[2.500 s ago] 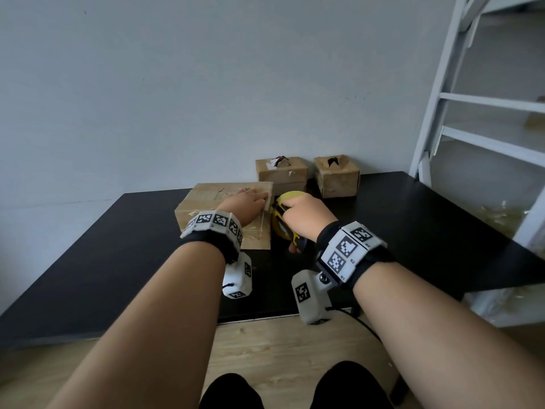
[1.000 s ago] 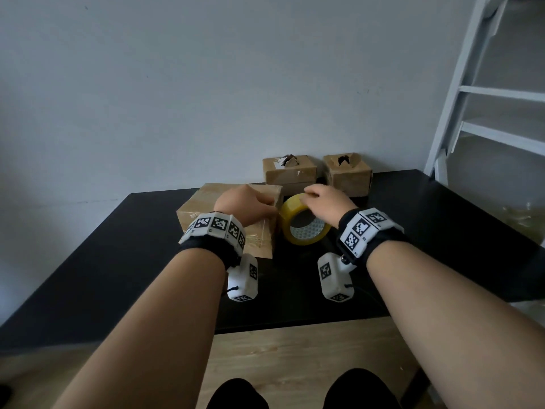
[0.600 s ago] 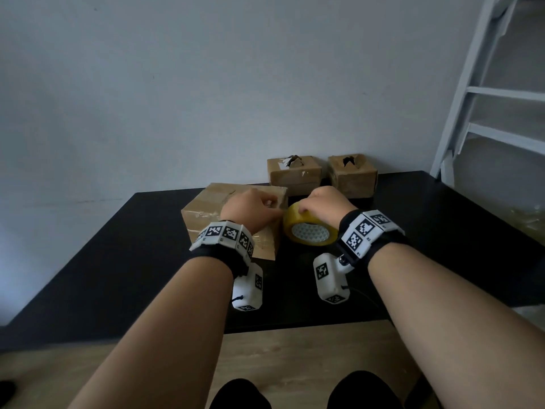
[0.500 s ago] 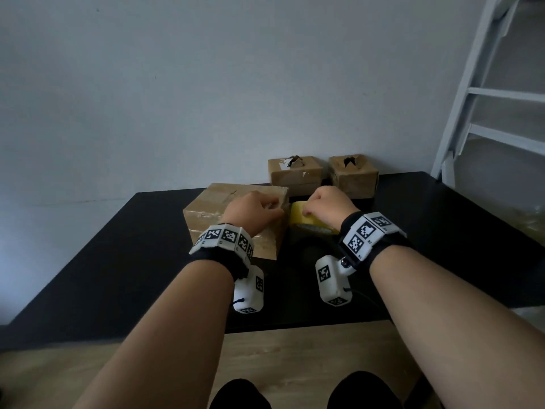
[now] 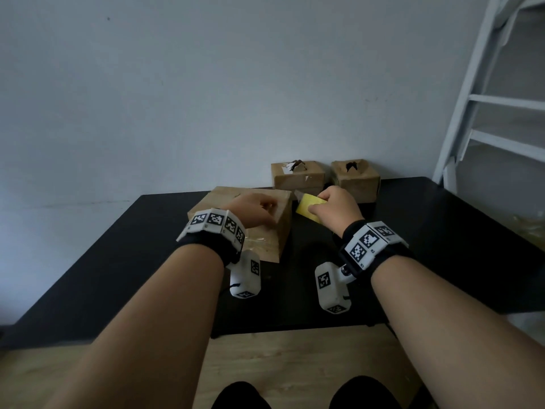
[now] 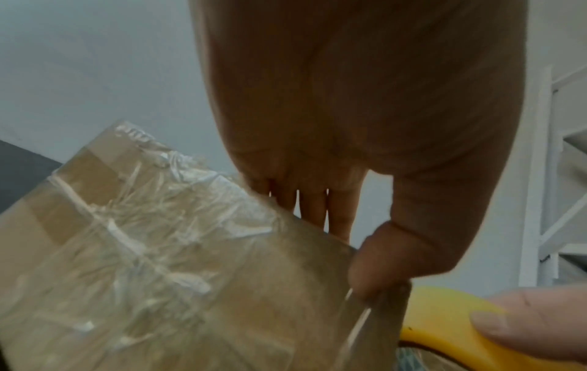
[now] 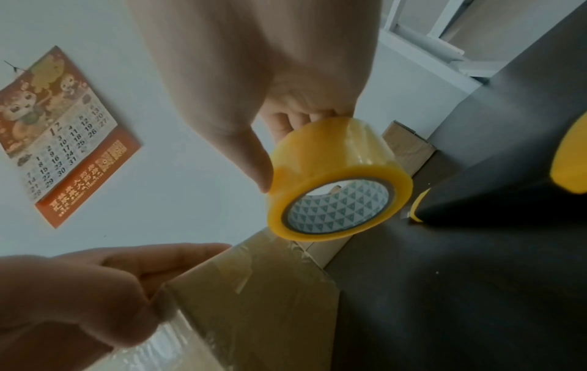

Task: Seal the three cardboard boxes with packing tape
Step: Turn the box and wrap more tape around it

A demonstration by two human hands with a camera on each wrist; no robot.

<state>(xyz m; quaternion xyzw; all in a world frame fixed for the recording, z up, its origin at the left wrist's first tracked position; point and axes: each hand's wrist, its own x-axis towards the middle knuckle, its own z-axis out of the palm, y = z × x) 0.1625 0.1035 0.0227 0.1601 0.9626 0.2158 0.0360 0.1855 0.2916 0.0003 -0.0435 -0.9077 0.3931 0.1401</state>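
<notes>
A large cardboard box (image 5: 236, 208) with crumpled clear tape on it lies mid-table. My left hand (image 5: 269, 209) lies over its near right corner; in the left wrist view the fingers (image 6: 312, 210) reach across the top and the bent thumb (image 6: 371, 271) pins a clear tape strip to the side. Just right of the box my right hand (image 5: 317, 206) grips the yellow tape roll (image 7: 333, 175) between thumb and fingers, lifted off the table. Two small boxes (image 5: 298, 177) (image 5: 355, 178) with torn tops stand at the back.
The black table (image 5: 442, 231) meets a grey wall at the back. A yellow and black cutter (image 7: 476, 195) lies on the table right of the roll. White ladder-like rails (image 5: 472, 113) rise at the right. A calendar (image 7: 60, 135) hangs on the wall.
My right hand first held the yellow and black cutter, then took the tape roll. Since then it has lifted and tilted the roll beside the box's right edge. My left hand has stayed on the box.
</notes>
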